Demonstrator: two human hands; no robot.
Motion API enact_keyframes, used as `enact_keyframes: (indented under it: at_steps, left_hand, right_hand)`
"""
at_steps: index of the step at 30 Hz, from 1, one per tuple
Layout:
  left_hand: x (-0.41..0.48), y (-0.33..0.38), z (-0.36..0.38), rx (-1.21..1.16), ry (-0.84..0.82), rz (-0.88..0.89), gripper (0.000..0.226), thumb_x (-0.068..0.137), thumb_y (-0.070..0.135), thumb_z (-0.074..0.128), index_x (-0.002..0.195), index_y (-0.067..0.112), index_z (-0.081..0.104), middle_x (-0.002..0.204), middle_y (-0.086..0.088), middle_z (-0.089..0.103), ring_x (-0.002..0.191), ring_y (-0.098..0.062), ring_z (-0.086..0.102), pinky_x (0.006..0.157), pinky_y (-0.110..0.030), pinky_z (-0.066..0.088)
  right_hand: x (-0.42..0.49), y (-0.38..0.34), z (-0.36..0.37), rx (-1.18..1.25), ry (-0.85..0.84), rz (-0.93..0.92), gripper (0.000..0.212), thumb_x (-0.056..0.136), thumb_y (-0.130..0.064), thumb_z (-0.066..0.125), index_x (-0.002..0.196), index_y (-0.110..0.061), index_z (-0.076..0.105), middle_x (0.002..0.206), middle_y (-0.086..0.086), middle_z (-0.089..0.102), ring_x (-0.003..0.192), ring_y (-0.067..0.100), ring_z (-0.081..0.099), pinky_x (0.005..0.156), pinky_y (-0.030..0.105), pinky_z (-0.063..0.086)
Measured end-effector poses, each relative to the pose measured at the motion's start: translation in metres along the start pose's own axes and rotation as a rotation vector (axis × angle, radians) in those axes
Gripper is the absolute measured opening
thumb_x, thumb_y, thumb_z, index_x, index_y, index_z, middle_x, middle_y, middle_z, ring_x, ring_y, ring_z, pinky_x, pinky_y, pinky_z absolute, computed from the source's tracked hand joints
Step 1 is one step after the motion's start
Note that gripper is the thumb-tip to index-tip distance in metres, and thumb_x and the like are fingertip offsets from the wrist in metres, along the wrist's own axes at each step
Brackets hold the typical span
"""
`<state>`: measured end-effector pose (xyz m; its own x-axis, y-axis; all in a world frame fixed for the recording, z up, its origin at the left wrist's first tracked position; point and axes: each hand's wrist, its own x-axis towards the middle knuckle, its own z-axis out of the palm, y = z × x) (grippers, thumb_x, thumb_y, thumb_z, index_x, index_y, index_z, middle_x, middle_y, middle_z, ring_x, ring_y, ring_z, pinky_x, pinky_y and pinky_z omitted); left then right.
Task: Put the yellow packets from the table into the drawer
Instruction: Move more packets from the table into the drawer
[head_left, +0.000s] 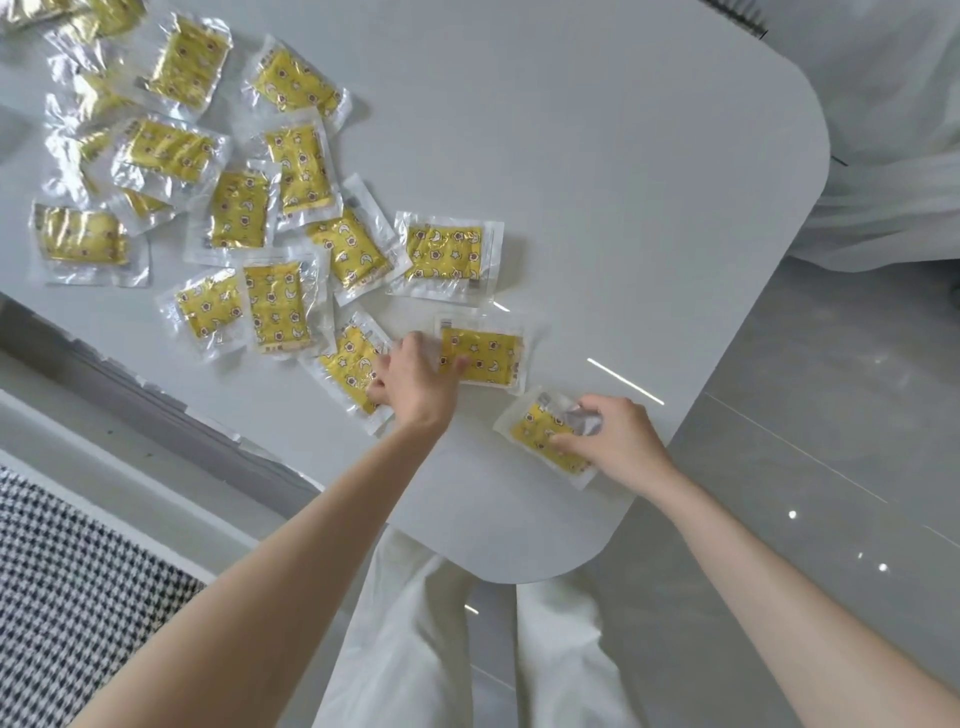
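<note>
Several yellow packets in clear wrappers lie scattered over the left and middle of the white table (597, 208). My left hand (413, 382) lies between two of them, its fingers on one packet (350, 364) and its thumb touching another packet (485, 353) to the right. My right hand (615, 441) pinches the clear edge of a third packet (540, 434) near the table's front right edge, lifting the wrapper a little. No drawer is in view.
A grey ledge (156, 410) runs along the table's left side. A black-and-white checked fabric (67, 608) fills the bottom left. White curtain cloth (893, 156) hangs at the top right above a glossy grey floor (831, 415). My white trousers (415, 649) show below the table.
</note>
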<state>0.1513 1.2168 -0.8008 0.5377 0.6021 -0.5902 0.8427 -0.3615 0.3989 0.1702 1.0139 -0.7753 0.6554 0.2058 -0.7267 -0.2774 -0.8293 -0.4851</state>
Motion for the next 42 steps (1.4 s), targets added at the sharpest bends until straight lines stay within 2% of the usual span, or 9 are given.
enact_keyframes:
  at_steps: [3,6,10,14,20,24,28,31,42]
  left_hand:
    - [-0.008,-0.006,0.001,-0.097,-0.071,0.107,0.025,0.089,0.034,0.06,0.101,0.012,0.057,0.088,-0.001,0.06,0.102,-0.027,0.053,0.089,-0.036,0.025]
    - [-0.012,-0.01,0.003,-0.159,-0.178,0.168,0.019,0.088,0.031,0.062,0.1,0.015,0.064,0.096,0.0,0.072,0.096,-0.021,0.063,0.092,-0.035,0.041]
    - [-0.017,-0.009,-0.002,-0.18,-0.31,0.25,0.007,0.09,0.015,0.06,0.091,0.016,0.067,0.078,0.004,0.07,0.078,-0.013,0.065,0.063,-0.016,0.044]
    - [-0.017,-0.006,-0.012,-0.345,-0.466,0.226,0.006,0.09,0.013,0.063,0.087,0.014,0.068,0.076,0.0,0.07,0.068,-0.008,0.065,0.071,-0.022,0.05]
    - [-0.005,0.012,-0.023,-0.272,-0.644,0.337,0.017,0.091,0.009,0.058,0.103,0.002,0.07,0.08,-0.003,0.068,0.071,-0.009,0.064,0.078,-0.027,0.055]
    - [0.014,0.03,-0.029,-0.142,-0.485,0.454,0.022,0.096,0.01,0.049,0.111,0.013,0.065,0.092,0.001,0.068,0.08,-0.012,0.063,0.08,-0.027,0.05]
    - [0.053,0.051,-0.037,0.291,-0.112,0.74,0.045,0.089,0.024,0.062,0.132,0.021,0.049,0.134,-0.004,0.048,0.123,-0.024,0.043,0.099,-0.035,0.038]
    - [0.08,0.068,-0.044,0.551,-0.132,0.699,0.077,0.08,0.032,0.072,0.144,0.022,0.031,0.149,-0.004,0.027,0.137,-0.029,0.024,0.111,-0.048,0.023]
    - [0.088,0.067,-0.033,0.813,-0.049,0.78,0.073,0.067,0.047,0.078,0.121,0.008,0.047,0.121,-0.012,0.046,0.117,-0.032,0.037,0.114,-0.045,0.02]
  right_hand:
    - [-0.005,-0.011,-0.011,0.128,0.003,-0.082,0.018,0.075,-0.031,0.079,0.073,-0.025,0.062,0.065,-0.017,0.053,0.059,-0.001,0.045,0.05,0.011,0.032]
    - [-0.001,-0.022,-0.011,-0.028,0.213,-0.202,0.012,0.077,-0.027,0.077,0.08,-0.02,0.068,0.098,-0.006,0.056,0.101,0.011,0.047,0.075,0.019,0.035]
    - [0.012,-0.026,-0.014,-0.133,0.176,-0.253,0.021,0.081,-0.029,0.073,0.092,-0.011,0.069,0.137,-0.009,0.047,0.129,0.011,0.037,0.092,0.022,0.036]
    - [0.011,-0.029,-0.018,-0.023,-0.033,-0.136,0.025,0.083,-0.027,0.071,0.101,-0.014,0.061,0.091,-0.002,0.063,0.086,0.024,0.055,0.065,0.018,0.038]
    - [0.003,-0.025,-0.015,0.016,-0.084,-0.11,0.024,0.084,-0.025,0.069,0.102,-0.017,0.056,0.089,-0.004,0.062,0.074,0.014,0.053,0.063,0.026,0.041]
    - [0.001,-0.023,-0.011,0.008,0.009,-0.062,0.035,0.084,-0.02,0.067,0.095,-0.019,0.034,0.073,-0.003,0.05,0.06,0.015,0.045,0.051,0.03,0.033]
    - [0.006,-0.02,-0.007,0.045,0.108,-0.001,0.057,0.083,-0.009,0.065,0.126,-0.025,0.031,0.085,0.001,0.055,0.08,0.025,0.053,0.065,0.035,0.045]
    - [0.015,-0.02,-0.005,0.03,0.102,0.03,0.066,0.079,-0.008,0.066,0.132,-0.025,0.03,0.097,0.004,0.057,0.086,0.026,0.057,0.073,0.037,0.051]
    - [0.023,-0.026,0.002,-0.025,0.087,0.113,0.04,0.064,-0.022,0.08,0.081,-0.019,0.044,0.077,-0.011,0.054,0.077,0.02,0.055,0.055,0.027,0.039]
